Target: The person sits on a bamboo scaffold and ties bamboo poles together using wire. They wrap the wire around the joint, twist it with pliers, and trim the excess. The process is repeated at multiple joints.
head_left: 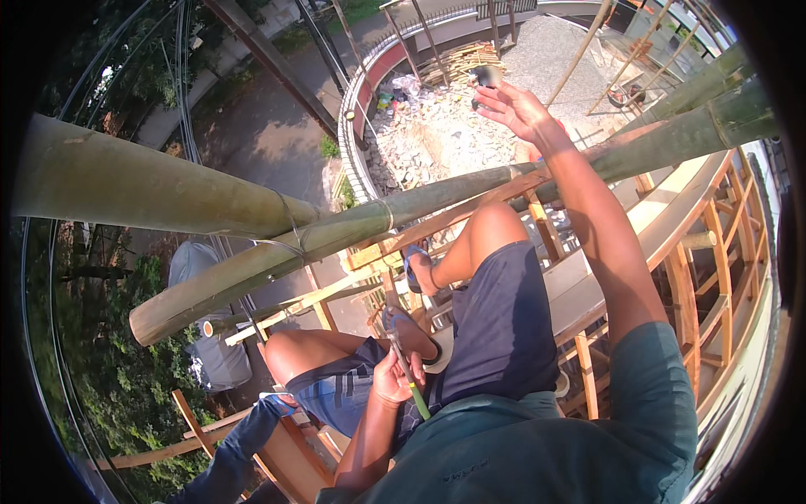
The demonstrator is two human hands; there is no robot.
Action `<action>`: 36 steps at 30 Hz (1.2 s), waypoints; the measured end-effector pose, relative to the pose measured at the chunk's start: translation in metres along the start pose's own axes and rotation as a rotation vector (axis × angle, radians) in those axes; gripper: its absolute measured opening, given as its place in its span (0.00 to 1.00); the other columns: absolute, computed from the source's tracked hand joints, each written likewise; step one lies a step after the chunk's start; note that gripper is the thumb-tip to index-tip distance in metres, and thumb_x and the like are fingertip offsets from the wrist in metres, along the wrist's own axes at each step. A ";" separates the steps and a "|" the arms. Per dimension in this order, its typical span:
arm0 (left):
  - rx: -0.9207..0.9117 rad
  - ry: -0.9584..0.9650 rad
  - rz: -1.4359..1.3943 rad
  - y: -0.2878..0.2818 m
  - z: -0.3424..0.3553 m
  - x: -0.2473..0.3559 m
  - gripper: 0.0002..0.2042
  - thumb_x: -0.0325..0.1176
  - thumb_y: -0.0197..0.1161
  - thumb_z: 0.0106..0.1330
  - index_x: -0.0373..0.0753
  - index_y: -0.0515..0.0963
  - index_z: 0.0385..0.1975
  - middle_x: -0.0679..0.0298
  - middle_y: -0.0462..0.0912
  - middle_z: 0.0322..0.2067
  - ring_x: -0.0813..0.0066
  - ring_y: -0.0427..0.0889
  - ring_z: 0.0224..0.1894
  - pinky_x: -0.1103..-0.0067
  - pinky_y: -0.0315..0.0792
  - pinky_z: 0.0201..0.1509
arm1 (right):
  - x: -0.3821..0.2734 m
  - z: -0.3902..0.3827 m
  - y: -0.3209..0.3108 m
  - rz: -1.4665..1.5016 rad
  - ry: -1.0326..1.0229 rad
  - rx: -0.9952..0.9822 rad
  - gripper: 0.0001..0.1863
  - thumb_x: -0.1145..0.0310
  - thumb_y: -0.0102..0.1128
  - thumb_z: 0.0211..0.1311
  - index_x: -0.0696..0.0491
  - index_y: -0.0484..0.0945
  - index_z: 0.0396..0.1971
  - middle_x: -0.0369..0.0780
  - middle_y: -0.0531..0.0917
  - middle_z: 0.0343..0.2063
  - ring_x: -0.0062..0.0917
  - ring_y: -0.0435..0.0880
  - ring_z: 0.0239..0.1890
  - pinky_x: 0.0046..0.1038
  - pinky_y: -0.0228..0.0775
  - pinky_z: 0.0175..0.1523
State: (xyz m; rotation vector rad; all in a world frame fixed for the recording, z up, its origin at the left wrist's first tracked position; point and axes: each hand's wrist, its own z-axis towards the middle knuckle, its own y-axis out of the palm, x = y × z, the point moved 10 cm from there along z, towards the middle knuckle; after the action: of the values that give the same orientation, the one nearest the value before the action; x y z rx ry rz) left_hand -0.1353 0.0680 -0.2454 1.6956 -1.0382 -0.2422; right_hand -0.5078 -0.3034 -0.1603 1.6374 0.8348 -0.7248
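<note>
My left hand (392, 380) is closed around a slim tool with a metal shaft and a green handle (419, 398). It rests in front of my lap, and the tool's upper end points toward my sandal (410, 333). The exact shape of the tool's head is too small to tell. My right hand (519, 111) is raised out past a long bamboo pole (457, 191), its fingers spread and nothing in them. Below the wrist, my forearm passes over the bamboo and a wooden beam (483, 199).
A thick bamboo post (159, 181) meets the pole at a wire tie. Curved timber formwork (705, 277) stands at right. Far below lie rubble (437, 143), stacked wood (462, 63) and a curved wall. Cables (180, 92) hang at left. A denim-covered limb (243, 449) shows lower left.
</note>
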 end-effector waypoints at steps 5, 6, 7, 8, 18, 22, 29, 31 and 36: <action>-0.120 -0.035 -0.213 -0.003 -0.005 0.000 0.31 0.61 0.49 0.71 0.32 0.74 0.32 0.73 0.62 0.14 0.85 0.59 0.15 0.83 0.57 0.21 | 0.016 0.000 -0.003 -0.531 0.085 0.184 0.28 0.56 0.53 0.71 0.56 0.64 0.64 0.44 0.78 0.49 0.25 0.83 0.45 0.29 0.80 0.48; -0.129 0.010 -0.183 -0.004 -0.004 0.006 0.30 0.60 0.51 0.71 0.32 0.74 0.31 0.74 0.62 0.14 0.85 0.59 0.16 0.83 0.57 0.21 | 0.047 -0.016 0.029 -0.663 0.082 -0.022 0.25 0.57 0.52 0.71 0.55 0.68 0.62 0.41 0.80 0.46 0.23 0.83 0.41 0.26 0.79 0.45; -0.123 0.068 -0.152 -0.004 -0.009 0.015 0.29 0.60 0.52 0.70 0.33 0.74 0.31 0.74 0.62 0.15 0.85 0.60 0.16 0.83 0.57 0.21 | 0.081 -0.049 0.071 -0.664 0.096 -0.162 0.20 0.60 0.54 0.69 0.55 0.75 0.56 0.37 0.83 0.38 0.18 0.82 0.33 0.21 0.76 0.39; -0.115 0.116 -0.122 -0.002 -0.015 0.021 0.28 0.59 0.54 0.70 0.33 0.74 0.30 0.74 0.62 0.15 0.85 0.60 0.17 0.84 0.57 0.22 | 0.113 -0.096 0.113 -0.743 0.136 -0.312 0.18 0.63 0.55 0.69 0.58 0.77 0.53 0.37 0.84 0.36 0.16 0.82 0.32 0.21 0.75 0.38; -0.058 0.470 0.585 0.141 0.036 0.084 0.22 0.51 0.66 0.65 0.36 0.72 0.26 0.66 0.65 0.28 0.74 0.63 0.32 0.76 0.60 0.36 | 0.169 -0.341 0.168 -0.791 0.064 -0.633 0.39 0.52 0.61 0.65 0.61 0.54 0.64 0.59 0.69 0.55 0.53 0.77 0.52 0.45 0.71 0.54; 0.113 0.655 1.095 0.188 0.039 0.080 0.25 0.56 0.64 0.64 0.36 0.71 0.27 0.56 0.69 0.42 0.68 0.67 0.45 0.68 0.65 0.52 | 0.162 -0.326 0.144 -0.748 0.036 -0.466 0.17 0.61 0.58 0.66 0.57 0.72 0.47 0.51 0.82 0.38 0.51 0.81 0.42 0.46 0.71 0.46; -0.086 0.577 1.415 0.223 0.065 0.069 0.33 0.65 0.56 0.65 0.34 0.76 0.44 0.47 0.66 0.62 0.54 0.62 0.67 0.56 0.57 0.67 | 0.110 -0.326 0.131 -0.751 -0.076 -0.456 0.16 0.63 0.59 0.66 0.58 0.74 0.46 0.50 0.82 0.36 0.47 0.82 0.41 0.42 0.72 0.45; -0.106 0.582 1.440 0.230 0.076 0.066 0.34 0.63 0.56 0.66 0.31 0.74 0.51 0.48 0.67 0.61 0.59 0.65 0.65 0.62 0.59 0.67 | 0.080 -0.329 0.103 -0.732 -0.142 -0.336 0.16 0.65 0.60 0.66 0.58 0.74 0.49 0.49 0.82 0.37 0.45 0.82 0.42 0.39 0.73 0.46; -0.102 0.322 1.410 0.166 0.100 0.073 0.18 0.41 0.47 0.78 0.29 0.74 0.47 0.54 0.81 0.42 0.65 0.82 0.47 0.69 0.74 0.56 | 0.012 -0.384 -0.069 -0.755 -0.237 0.583 0.17 0.69 0.58 0.68 0.59 0.70 0.52 0.43 0.80 0.41 0.24 0.78 0.45 0.29 0.69 0.52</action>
State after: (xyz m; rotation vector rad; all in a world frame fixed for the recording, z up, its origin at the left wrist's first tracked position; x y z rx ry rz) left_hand -0.2379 -0.0595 -0.1193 0.5694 -1.6509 0.8369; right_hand -0.5447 0.0836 -0.1287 1.6623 1.1427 -1.7893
